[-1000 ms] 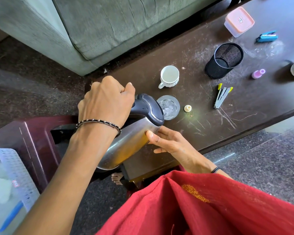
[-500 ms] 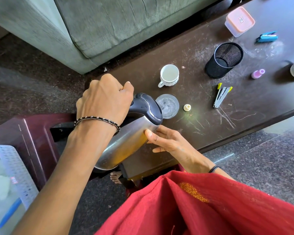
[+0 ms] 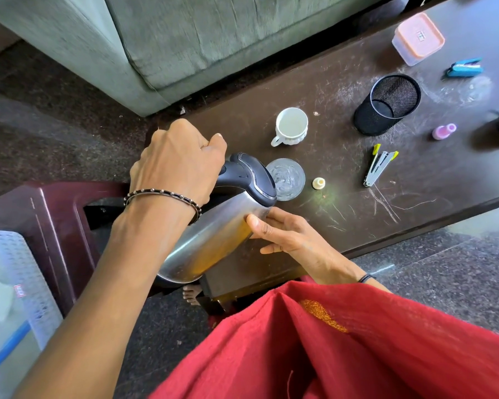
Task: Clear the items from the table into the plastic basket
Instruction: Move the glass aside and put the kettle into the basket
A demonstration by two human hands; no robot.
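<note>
Left hand (image 3: 176, 162) is gripping the black handle of the steel kettle (image 3: 213, 234), fingers wrapped fully around it; right hand (image 3: 288, 237) is pressing flat against the kettle's body near the top, thumb and fingers spread on the metal, not curled. Kettle is tilting hard, lid (image 3: 251, 174) pointing up-right toward the table, base hanging low-left over the gap between the table corner and the maroon stool (image 3: 55, 214). Can't tell whether the base is touching anything underneath.

Plastic basket (image 3: 20, 272) is sitting at far left, white lattice wall showing, partly cut by the frame edge, with a blue stick-like item (image 3: 9, 345) and pale contents inside, too blurred to identify. It's beside the stool, well apart from the kettle.

Dark scratched table (image 3: 343, 217) is carrying:
- white cup (image 3: 291, 126), upright, handle facing near-left
- clear round glass coaster or lid (image 3: 286, 178) just beside the kettle lid
- small cream cap (image 3: 318, 183) right of that
- silver clip tool with yellow tips (image 3: 379, 168)
- black mesh pen holder (image 3: 386, 103), upright
- small pink bottle (image 3: 443, 131) lying on its side
- blue stapler (image 3: 464, 68)
- pink-lidded plastic box (image 3: 418, 37) at the far end
- something pale at the right edge, cropped, can't identify

Grey sofa (image 3: 185, 38) is running along the far side of the table. Red garment (image 3: 343, 349) is filling the bottom of the view; toes are showing under the table corner.
</note>
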